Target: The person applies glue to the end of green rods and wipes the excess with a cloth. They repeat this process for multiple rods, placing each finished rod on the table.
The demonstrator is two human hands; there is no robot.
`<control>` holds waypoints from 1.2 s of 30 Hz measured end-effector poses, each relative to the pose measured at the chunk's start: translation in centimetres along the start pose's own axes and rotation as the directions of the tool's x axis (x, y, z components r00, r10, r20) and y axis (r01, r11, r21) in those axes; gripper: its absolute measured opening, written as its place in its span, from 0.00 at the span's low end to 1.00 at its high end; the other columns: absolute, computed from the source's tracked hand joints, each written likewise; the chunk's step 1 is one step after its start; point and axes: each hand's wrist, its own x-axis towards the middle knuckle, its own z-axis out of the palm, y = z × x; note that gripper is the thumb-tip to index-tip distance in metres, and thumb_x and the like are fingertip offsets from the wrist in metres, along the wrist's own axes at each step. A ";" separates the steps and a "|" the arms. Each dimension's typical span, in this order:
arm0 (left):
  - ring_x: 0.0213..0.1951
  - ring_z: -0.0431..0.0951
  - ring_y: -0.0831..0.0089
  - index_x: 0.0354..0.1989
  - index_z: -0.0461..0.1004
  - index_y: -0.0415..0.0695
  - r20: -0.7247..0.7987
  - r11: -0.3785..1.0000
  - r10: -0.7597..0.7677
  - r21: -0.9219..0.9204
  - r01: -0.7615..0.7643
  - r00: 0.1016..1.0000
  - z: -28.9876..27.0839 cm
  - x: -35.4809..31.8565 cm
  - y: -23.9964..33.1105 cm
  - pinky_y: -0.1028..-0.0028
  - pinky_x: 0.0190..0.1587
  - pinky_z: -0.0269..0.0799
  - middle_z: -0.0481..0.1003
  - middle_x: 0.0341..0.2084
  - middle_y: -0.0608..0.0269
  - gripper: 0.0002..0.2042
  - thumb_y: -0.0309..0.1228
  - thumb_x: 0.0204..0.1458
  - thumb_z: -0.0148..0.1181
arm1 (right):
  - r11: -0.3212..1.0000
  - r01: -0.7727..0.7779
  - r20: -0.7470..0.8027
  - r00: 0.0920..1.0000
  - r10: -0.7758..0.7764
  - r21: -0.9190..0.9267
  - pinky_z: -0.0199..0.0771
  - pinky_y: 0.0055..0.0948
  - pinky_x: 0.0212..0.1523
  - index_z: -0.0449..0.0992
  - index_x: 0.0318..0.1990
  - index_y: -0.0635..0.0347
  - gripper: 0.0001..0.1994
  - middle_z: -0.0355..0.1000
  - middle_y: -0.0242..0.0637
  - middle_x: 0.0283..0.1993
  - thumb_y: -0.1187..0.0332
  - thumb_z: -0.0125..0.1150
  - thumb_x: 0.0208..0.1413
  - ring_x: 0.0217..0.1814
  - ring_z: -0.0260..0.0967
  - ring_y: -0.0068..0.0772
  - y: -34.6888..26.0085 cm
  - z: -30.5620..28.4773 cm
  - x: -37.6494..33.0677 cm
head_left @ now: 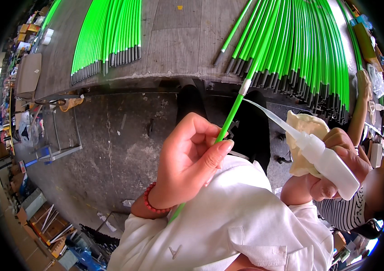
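Note:
My left hand (185, 162), with a red bead bracelet at the wrist, pinches a thin bright green rod (233, 112) between thumb and fingers. The rod slants up and away to a silver sleeve (245, 87), where it meets a longer green rod (264, 45) lying over the table edge. My right hand (348, 147) is closed around a white squeeze bottle (332, 167) with a long, thin clear nozzle. The nozzle's tip is close to the rod just below the sleeve; contact I cannot tell. A crumpled cream cloth or glove (308, 131) is also in the right hand.
On the grey table (174, 49) lie a left bundle of green rods (108, 34) and a larger right bundle (305, 49), dark ends toward me. A co-worker's arm (361, 108) reaches in at the right. A metal frame (63, 151) stands on the floor at left.

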 end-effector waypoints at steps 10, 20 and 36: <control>0.12 0.59 0.87 0.36 0.65 0.36 0.065 0.993 -0.048 -0.107 0.055 0.997 -0.5 -0.2 0.0 0.85 0.14 0.53 0.67 0.15 0.64 0.05 0.25 0.58 0.48 | 0.998 0.023 -0.010 1.000 -0.022 0.057 0.50 0.23 0.14 0.69 0.44 0.66 0.20 0.62 0.30 0.14 0.71 0.60 0.38 0.13 0.55 0.22 0.3 0.0 -0.8; 0.11 0.57 0.86 0.39 0.64 0.37 0.083 0.978 -0.115 -0.165 0.127 0.990 -0.3 -0.3 0.2 0.85 0.13 0.50 0.67 0.14 0.64 0.06 0.27 0.58 0.47 | 0.994 0.078 0.015 0.997 -0.079 0.076 0.52 0.22 0.14 0.66 0.45 0.67 0.23 0.63 0.30 0.15 0.70 0.62 0.38 0.13 0.56 0.22 0.4 -0.1 -0.5; 0.10 0.57 0.84 0.36 0.64 0.37 0.134 0.973 -0.128 -0.176 0.151 0.983 -0.5 -0.2 0.0 0.84 0.13 0.52 0.67 0.13 0.62 0.09 0.31 0.61 0.43 | 0.991 0.043 0.152 0.986 -0.062 0.128 0.53 0.25 0.16 0.66 0.47 0.67 0.26 0.64 0.31 0.15 0.67 0.65 0.38 0.14 0.58 0.23 0.5 -1.5 -0.5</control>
